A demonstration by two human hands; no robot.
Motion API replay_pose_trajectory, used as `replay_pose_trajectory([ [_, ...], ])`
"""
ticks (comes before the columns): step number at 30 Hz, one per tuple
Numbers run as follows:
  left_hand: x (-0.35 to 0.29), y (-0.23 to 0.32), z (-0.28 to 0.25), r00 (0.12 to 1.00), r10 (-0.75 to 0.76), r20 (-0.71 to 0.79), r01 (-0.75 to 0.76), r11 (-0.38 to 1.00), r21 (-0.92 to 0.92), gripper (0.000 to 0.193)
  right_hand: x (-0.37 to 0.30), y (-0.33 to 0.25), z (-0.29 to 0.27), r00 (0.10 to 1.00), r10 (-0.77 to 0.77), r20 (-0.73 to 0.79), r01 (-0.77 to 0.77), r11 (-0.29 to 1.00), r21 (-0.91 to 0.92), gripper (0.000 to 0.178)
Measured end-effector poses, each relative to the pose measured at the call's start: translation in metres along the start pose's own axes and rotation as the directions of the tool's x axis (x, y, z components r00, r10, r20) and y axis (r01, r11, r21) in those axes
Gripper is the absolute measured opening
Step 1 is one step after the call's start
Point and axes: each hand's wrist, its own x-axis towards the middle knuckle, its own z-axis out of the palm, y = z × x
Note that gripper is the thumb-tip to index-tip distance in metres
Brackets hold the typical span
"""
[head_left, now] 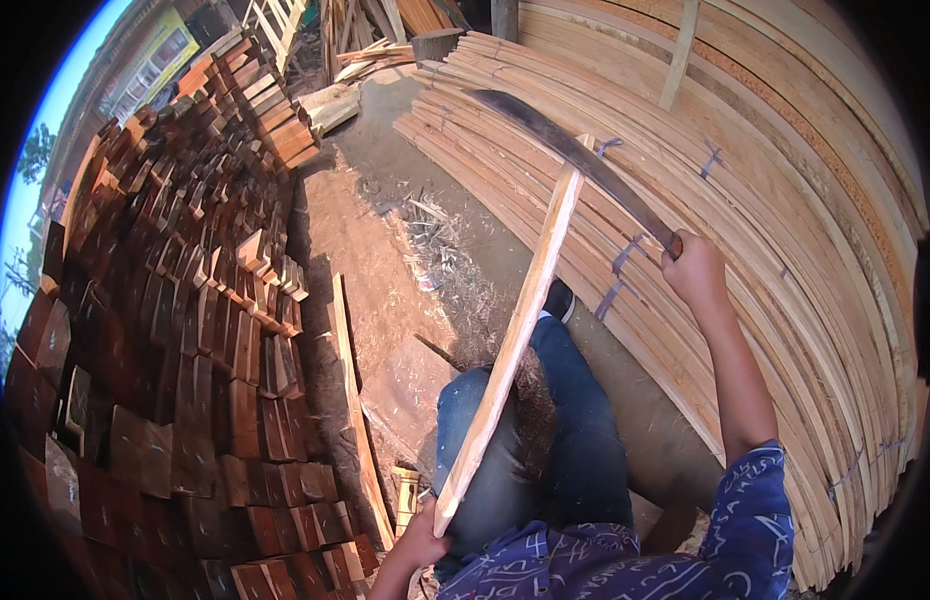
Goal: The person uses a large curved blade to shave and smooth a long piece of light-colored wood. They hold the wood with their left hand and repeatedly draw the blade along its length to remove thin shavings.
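My right hand is wrapped round the handle of a machete, whose long dark blade points up and to the left. The blade crosses the far end of a pale wooden strip; whether it touches the wood I cannot tell. With its fingers closed on the near end of that strip, my left hand is low down beside my left knee. The strip slants up and away, passing over my legs in blue jeans.
Bundles of long thin wooden strips, tied with purple bands, lie along the right. Dark sawn timber is stacked on the left. A loose narrow plank lies on the dirt floor, with wood shavings farther ahead.
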Motion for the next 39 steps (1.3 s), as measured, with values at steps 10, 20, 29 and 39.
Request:
replay_pose_trajectory([
  [10, 0.010, 0.000, -0.009, 0.984, -0.009, 0.180, 0.010, 1.000, -0.004, 0.081, -0.085, -0.038, 0.012, 0.929, -0.283, 0.238, 0.259, 0.957, 0.128, 0.013],
  [20, 0.003, 0.017, -0.014, 0.992, 0.043, 0.122, -0.042, 0.999, -0.010, 0.078, -0.011, -0.026, 0.017, 0.996, -0.046, 0.078, 0.045, 0.999, 0.013, 0.021],
  [29, 0.024, -0.021, -0.007, 0.966, 0.032, 0.256, -0.026, 0.999, -0.028, 0.080, -0.078, -0.053, 0.015, 0.913, -0.361, 0.189, 0.357, 0.933, 0.054, 0.017],
  [39, 0.020, 0.002, -0.015, 0.938, 0.089, 0.336, -0.069, 0.995, -0.071, 0.067, -0.029, -0.005, 0.016, 0.997, -0.048, 0.061, 0.051, 0.997, -0.054, 0.020],
])
